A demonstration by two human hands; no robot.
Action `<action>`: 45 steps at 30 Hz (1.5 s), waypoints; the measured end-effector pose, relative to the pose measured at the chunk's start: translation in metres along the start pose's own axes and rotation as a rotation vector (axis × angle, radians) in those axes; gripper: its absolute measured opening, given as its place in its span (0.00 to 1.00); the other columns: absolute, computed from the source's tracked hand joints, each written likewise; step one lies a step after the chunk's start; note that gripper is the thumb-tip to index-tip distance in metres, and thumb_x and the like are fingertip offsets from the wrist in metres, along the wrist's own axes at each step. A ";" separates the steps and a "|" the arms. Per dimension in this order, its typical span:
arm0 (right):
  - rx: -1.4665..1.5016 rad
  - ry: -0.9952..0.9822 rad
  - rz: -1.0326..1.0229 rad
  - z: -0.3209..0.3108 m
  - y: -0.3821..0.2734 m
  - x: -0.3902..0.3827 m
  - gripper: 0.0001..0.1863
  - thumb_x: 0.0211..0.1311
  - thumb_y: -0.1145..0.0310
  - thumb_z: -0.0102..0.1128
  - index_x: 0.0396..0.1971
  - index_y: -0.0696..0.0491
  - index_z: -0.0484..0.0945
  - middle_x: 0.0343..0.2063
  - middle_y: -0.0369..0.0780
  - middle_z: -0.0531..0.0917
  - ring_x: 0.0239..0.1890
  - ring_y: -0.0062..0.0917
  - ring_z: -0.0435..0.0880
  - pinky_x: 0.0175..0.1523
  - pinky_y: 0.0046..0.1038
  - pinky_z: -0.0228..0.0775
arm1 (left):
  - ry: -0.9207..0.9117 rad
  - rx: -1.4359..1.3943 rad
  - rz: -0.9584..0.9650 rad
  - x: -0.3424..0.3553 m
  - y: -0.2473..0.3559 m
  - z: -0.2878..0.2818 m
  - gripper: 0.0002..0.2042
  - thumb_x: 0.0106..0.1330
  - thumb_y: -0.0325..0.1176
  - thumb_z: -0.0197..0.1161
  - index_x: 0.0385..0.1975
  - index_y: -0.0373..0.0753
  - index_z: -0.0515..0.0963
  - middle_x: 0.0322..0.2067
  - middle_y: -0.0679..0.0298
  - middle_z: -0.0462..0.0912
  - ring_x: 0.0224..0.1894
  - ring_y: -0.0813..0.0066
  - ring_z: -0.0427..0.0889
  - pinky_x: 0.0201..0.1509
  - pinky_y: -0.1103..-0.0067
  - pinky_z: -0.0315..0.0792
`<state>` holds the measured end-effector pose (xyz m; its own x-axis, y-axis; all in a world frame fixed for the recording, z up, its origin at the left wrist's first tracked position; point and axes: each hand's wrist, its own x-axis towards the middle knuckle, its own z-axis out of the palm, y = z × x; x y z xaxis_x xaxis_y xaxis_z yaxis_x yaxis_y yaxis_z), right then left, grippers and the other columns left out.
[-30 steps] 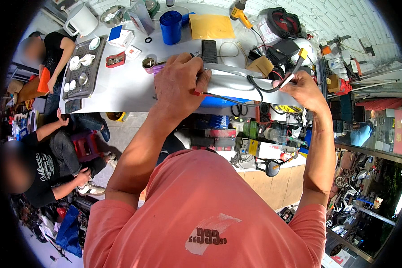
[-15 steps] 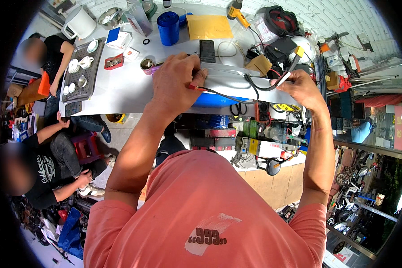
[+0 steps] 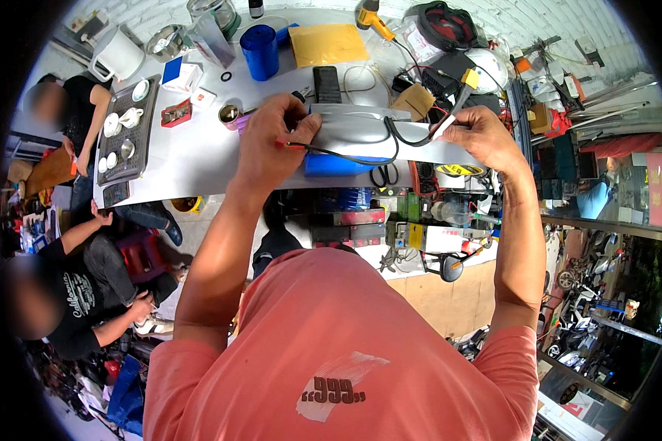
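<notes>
Near the table's front edge lies a long silver casing (image 3: 349, 133), with a blue block (image 3: 342, 164) under its near side. My left hand (image 3: 273, 140) is closed around the casing's left end, its thumb lying on the edge. A thin lead with a red end (image 3: 290, 144) comes out by that hand and runs along the casing's front. At the right end, my right hand (image 3: 485, 140) pinches a cable with a white sleeve (image 3: 444, 125); its yellow connector (image 3: 469, 78) points up and away. A black cable (image 3: 396, 136) loops over the casing between the hands.
Behind the casing are a dark phone (image 3: 326, 84), a yellow envelope (image 3: 329, 45), a blue roll (image 3: 260, 58) and a heat gun (image 3: 375, 20). Scissors (image 3: 384, 175) and a tape roll (image 3: 460, 170) lie near the front edge. A tea tray (image 3: 130, 131) stands left, beside two seated people.
The silver casing has tilted, showing more of its upper face and of the blue block beneath. Both hands keep their holds. The whole view has shifted slightly.
</notes>
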<state>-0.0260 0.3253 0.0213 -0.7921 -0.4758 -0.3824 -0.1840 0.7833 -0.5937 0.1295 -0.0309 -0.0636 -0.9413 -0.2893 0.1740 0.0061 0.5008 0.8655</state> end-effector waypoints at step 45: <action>0.074 0.144 -0.121 0.018 -0.011 -0.019 0.23 0.73 0.59 0.82 0.22 0.57 0.85 0.19 0.26 0.74 0.26 0.13 0.65 0.30 0.30 0.55 | -0.263 0.345 0.766 0.030 0.074 0.035 0.30 0.60 0.47 0.84 0.61 0.41 0.86 0.63 0.58 0.83 0.65 0.49 0.82 0.69 0.55 0.76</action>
<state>0.0019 0.3185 0.0222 -0.8428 -0.4982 -0.2035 -0.2433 0.6900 -0.6817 0.0899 0.0262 -0.0108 -0.7675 0.4035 0.4981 0.6056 0.7111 0.3571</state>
